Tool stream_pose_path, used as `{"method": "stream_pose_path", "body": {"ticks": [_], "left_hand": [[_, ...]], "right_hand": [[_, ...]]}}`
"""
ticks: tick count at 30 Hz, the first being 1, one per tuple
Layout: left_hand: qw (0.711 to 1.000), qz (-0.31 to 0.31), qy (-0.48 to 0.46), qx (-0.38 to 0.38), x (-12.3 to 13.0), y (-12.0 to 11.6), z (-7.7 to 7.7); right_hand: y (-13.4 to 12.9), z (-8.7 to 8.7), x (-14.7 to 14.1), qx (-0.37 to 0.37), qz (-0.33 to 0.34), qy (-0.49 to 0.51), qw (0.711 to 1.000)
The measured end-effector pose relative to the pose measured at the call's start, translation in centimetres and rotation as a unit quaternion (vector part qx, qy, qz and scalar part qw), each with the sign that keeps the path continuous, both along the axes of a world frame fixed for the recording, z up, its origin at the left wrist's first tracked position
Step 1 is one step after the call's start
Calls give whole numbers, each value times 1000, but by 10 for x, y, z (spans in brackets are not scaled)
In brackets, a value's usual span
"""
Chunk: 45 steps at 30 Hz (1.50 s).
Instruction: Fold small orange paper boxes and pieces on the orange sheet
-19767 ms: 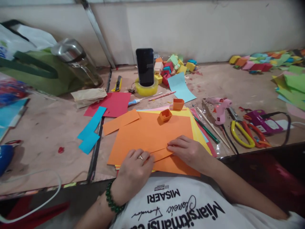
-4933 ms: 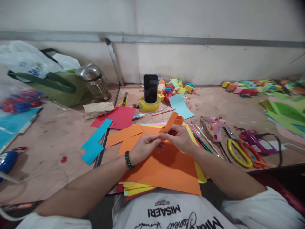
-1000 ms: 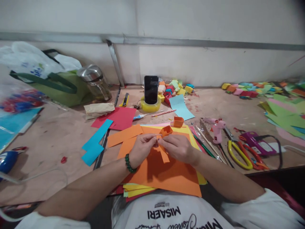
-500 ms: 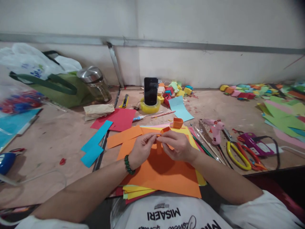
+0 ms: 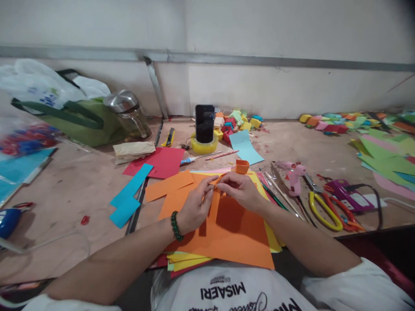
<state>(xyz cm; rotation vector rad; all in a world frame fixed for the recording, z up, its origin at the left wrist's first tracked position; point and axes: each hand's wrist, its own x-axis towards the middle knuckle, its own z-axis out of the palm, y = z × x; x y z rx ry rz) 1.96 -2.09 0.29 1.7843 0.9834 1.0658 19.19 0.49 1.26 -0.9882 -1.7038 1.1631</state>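
My right hand (image 5: 241, 190) pinches a folded strip of orange paper (image 5: 214, 210) near its upper end, and the fingers hide part of the fold. My left hand (image 5: 196, 205), wearing a green bead bracelet, has its thumb and fingers closed against the same strip from the left. The strip's long end hangs down toward me over a large orange sheet (image 5: 240, 246), which lies on a stack of coloured paper. Just beyond my right hand stands a small orange folded paper box (image 5: 241, 166).
Left of the stack lie orange strips (image 5: 170, 185) and blue strips (image 5: 125, 211). A phone (image 5: 205, 124) stands on a yellow tape roll (image 5: 204, 144), beside a heap of folded paper pieces (image 5: 236, 123). To the right are a pink glue gun (image 5: 294, 177) and scissors (image 5: 324, 214).
The strip's long end now hangs lower and shows more between my hands. My left fingers have straightened and shifted along it; my right hand has tilted slightly upward.
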Motion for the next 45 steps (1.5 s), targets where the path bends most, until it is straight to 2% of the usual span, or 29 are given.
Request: {"method": "stream_pose_path", "body": {"ticks": [5, 14, 22, 25, 28, 30, 33, 37, 40, 42, 45], "left_hand": [[1000, 3, 2, 0, -2, -1, -1], [1000, 3, 14, 22, 0, 0, -6], [998, 2, 49, 41, 0, 0, -7], [998, -1, 50, 46, 0, 1, -8], [998, -4, 37, 40, 0, 1, -9], [999, -17, 23, 24, 0, 1, -9], [999, -47, -6, -11, 0, 1, -7], [986, -59, -97, -122, -1, 4, -4], [959, -40, -188, -210, -4, 8, -1], [962, -18, -188, -198, -5, 10, 0], [988, -2, -128, -89, -3, 8, -2]], "right_hand": [[1, 0, 2, 33, -7, -41, 999], [-3, -2, 0, 186, -35, -109, 976], [-5, -6, -2, 221, -38, -121, 967], [-4, -6, 0, 171, -32, -114, 978], [0, -1, 4, 35, 26, -71, 997], [2, 2, 6, -44, 66, -37, 996], [3, 6, 6, -84, 78, -18, 993], [3, 7, 6, -138, 96, 43, 985], [6, 9, 7, -183, 40, 155, 970], [7, 12, 7, -213, 13, 216, 953], [5, 11, 1, -261, 33, 240, 934]]}}
